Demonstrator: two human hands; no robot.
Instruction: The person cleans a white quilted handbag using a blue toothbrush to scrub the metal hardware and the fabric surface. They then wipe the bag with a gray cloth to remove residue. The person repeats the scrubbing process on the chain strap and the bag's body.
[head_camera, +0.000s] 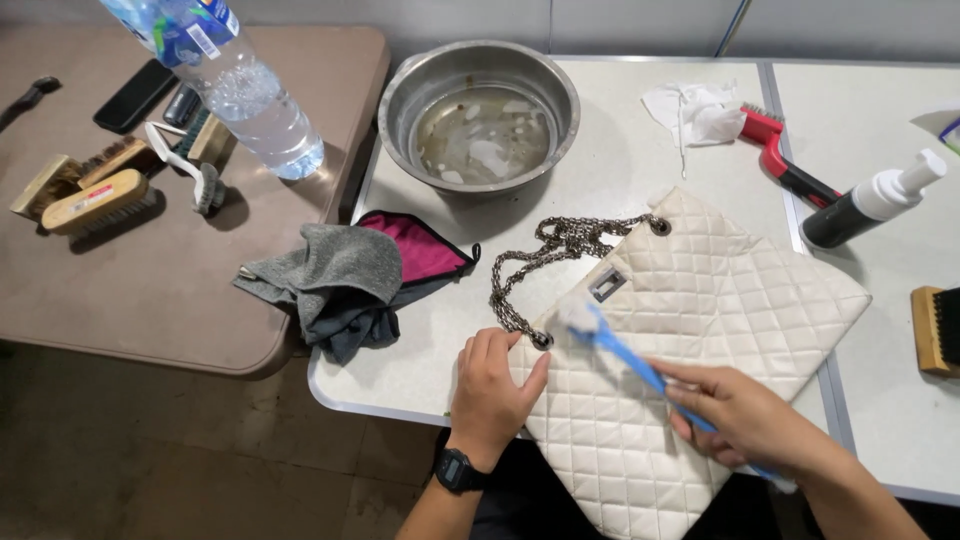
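A cream quilted handbag lies flat on the white table, its metal chain strap bunched at its upper left corner. My left hand, with a black watch on the wrist, presses down on the bag's near left edge. My right hand grips a blue-handled toothbrush. Its white head rests on the bag's surface beside the chain eyelet and below the square metal clasp.
A steel basin with cloudy water stands behind the bag. Grey and pink cloths lie at the left. A red brush, white tissue, spray bottle and wooden brush lie at the right. The brown table holds a water bottle and brushes.
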